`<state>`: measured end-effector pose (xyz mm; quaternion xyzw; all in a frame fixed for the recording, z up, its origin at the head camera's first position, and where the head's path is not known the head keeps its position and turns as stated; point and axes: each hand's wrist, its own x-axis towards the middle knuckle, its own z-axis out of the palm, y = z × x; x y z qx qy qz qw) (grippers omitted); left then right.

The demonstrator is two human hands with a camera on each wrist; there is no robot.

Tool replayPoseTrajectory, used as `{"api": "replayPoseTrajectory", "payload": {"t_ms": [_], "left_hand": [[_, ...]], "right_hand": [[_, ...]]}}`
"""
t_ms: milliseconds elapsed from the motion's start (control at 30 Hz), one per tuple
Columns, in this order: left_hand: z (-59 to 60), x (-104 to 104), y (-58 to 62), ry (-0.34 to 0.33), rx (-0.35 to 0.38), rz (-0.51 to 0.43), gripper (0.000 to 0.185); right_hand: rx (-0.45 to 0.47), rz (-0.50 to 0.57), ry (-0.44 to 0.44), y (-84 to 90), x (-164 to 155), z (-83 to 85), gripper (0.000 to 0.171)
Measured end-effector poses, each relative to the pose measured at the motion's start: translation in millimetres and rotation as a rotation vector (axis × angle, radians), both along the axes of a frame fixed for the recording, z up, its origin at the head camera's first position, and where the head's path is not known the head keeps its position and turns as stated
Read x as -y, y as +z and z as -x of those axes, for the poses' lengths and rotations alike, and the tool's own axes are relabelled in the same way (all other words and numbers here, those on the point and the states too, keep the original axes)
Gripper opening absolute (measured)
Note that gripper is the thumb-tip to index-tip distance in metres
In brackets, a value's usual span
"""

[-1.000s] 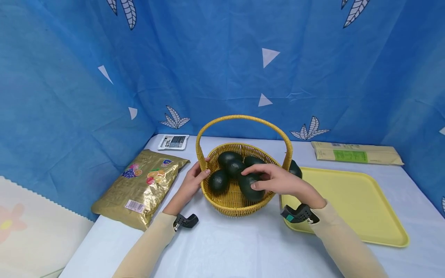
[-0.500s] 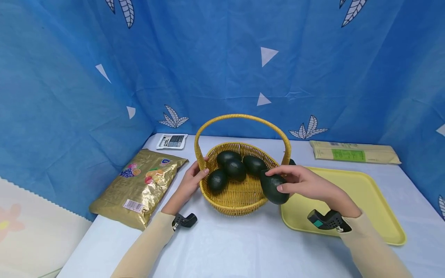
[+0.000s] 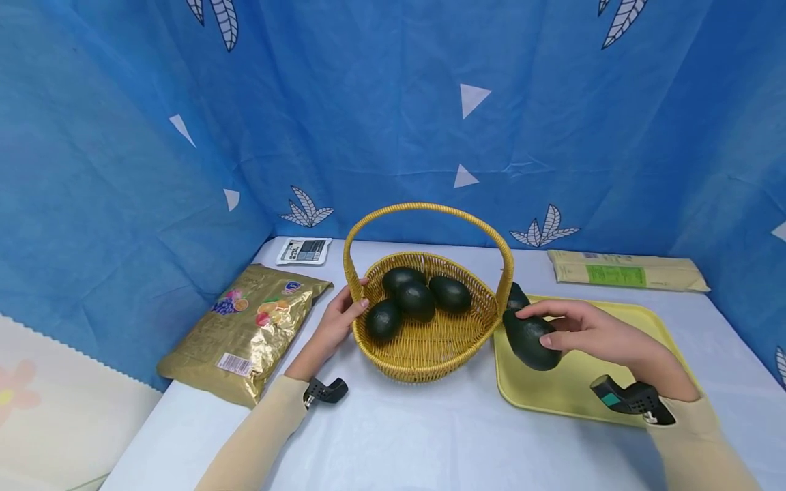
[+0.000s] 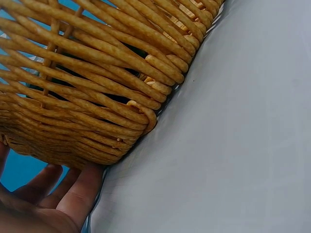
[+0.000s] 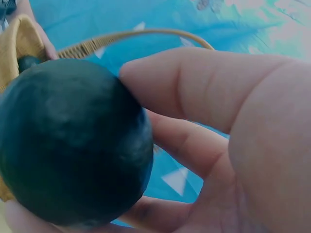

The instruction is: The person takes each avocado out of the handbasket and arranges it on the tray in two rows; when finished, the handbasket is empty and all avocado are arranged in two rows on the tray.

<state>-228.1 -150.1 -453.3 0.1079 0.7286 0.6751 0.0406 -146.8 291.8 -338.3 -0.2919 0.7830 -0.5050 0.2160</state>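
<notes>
A yellow wicker basket [image 3: 424,348] with a tall hoop handle stands mid-table, several dark green avocados [image 3: 415,300] lying inside it. My left hand [image 3: 336,319] grips the basket's left rim, thumb on the inside; in the left wrist view its fingers touch the woven wall from below. In my right hand [image 3: 592,334] a dark avocado [image 3: 531,343] is held between thumb and fingers, over the left part of the yellow tray [image 3: 651,320]. The right wrist view shows this avocado [image 5: 73,145] close up. Behind it, another avocado [image 3: 517,297] is partly hidden by the basket handle.
Left of the basket lies a gold foil bag [image 3: 245,334] with fruit pictures. A small white packet [image 3: 303,251] sits at the back left. Along the back right is a long beige and green package [image 3: 628,271]. Blue curtain [image 3: 381,123] walls the table's rear.
My right hand has lifted an avocado out of the basket and carried it right, over the tray's left edge. The left hand stays on the basket rim.
</notes>
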Motion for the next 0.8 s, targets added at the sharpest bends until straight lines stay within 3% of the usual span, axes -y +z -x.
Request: {"api": "replayPoseTrajectory", "payload": {"t_ms": [367,600,800], "left_hand": [[-1.6,-0.9,0.0,0.001,-0.005,0.011,0.052],[-3.9,-2.2,3.6,-0.005,0.010,-0.008,0.052],[-4.0,-1.1,4.1,-0.012,0.018,-0.016,0.053]], "right_hand": [[-0.064,0.004,-0.204,-7.7,-52.3,5.6,0.050],[-0.016,0.030,-0.328,-15.3,-72.6,14.9,0.049],[0.034,-0.024,-0.448,-29.7,-82.7,26.5,0.044]]}}
